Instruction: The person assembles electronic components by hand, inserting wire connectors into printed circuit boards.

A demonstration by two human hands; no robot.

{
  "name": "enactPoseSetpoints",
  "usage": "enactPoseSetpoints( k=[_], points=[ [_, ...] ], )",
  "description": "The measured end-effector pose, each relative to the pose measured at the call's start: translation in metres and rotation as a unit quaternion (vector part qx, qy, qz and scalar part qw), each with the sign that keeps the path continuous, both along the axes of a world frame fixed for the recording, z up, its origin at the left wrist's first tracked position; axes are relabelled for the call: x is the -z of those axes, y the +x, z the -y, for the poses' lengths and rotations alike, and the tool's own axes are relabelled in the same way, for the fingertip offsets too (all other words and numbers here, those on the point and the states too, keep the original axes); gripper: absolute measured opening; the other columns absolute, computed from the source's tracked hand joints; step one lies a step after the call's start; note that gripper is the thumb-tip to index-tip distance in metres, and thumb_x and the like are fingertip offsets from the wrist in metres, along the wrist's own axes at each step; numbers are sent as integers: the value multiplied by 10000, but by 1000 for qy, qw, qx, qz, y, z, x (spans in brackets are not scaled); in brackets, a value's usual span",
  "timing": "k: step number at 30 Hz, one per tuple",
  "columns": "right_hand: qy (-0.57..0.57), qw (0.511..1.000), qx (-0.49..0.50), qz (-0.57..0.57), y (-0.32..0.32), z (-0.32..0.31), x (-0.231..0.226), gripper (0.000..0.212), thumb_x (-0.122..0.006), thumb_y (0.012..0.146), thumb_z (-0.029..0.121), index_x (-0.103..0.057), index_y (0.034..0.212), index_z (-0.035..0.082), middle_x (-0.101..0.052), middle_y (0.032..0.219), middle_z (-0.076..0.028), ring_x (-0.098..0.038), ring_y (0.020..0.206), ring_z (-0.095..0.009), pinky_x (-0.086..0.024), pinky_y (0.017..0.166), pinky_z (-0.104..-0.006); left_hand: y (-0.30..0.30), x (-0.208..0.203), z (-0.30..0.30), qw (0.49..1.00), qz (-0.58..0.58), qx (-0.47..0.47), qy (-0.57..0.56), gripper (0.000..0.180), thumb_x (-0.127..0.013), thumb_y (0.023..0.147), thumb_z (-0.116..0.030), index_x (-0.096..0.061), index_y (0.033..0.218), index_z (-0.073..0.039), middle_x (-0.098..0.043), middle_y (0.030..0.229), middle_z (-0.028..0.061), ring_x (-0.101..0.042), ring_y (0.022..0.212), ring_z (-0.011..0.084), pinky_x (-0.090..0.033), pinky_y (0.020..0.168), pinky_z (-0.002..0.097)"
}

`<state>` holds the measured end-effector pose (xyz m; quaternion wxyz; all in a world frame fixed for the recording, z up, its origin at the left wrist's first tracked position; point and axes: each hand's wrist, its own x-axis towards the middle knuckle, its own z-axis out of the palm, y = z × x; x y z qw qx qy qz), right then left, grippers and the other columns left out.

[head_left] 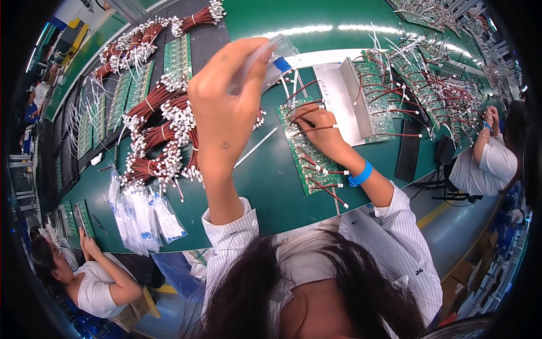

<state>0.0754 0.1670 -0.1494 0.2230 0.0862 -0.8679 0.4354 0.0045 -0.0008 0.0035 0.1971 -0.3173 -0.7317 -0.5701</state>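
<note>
My left hand is raised over the table, its fingers closed on a clear plastic bag with a blue patch. Beneath my right hand lies a green circuit board panel with short red-brown wires ending in white connectors. The right fingers are bent and pressed together at the panel's upper part; what they pinch is hidden. A blue band circles my right wrist. Right of the panel rests a bent metal plate. Between my arms lies a thin white strip.
Bundles of red-brown wires and a pile of clear bags lie on the left. More wired boards stand at right, near a black bar. Co-workers sit at lower left and far right.
</note>
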Motion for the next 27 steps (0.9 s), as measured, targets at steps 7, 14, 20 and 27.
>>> enactPoseSetpoints(
  k=[7,14,20,27],
  points=[
    [14,999,18,-36,3,2,5,105,-654,730,-59,-654,815,3,-656,858,-95,-624,794,-278,-511,677,-343,-1,0,0,1000,-3,3,10,95,-629,838,-51,-652,912,4,-651,788,109,-602,602,182,-459,560,278],
    [29,998,19,-44,3,2,7,168,-654,713,-67,-663,859,14,-655,874,-96,-614,808,-285,-506,702,-349,-3,0,0,1000,-16,2,12,95,-630,834,-48,-653,911,2,-653,786,105,-598,594,182,-457,553,275],
    [-58,994,-42,79,6,-9,-12,146,-649,789,-27,-669,928,13,-652,893,-113,-635,768,-257,-504,671,-307,0,3,-3,999,34,18,16,100,-630,842,-66,-655,916,-5,-655,789,106,-601,601,170,-455,553,272],
    [-125,964,106,208,37,-33,-106,211,-583,865,7,-628,1072,-2,-669,962,-96,-640,839,-131,-508,731,-247,8,-5,-2,997,55,55,-17,127,-586,827,-17,-643,938,6,-647,795,101,-622,647,166,-466,582,272]
  ],
)
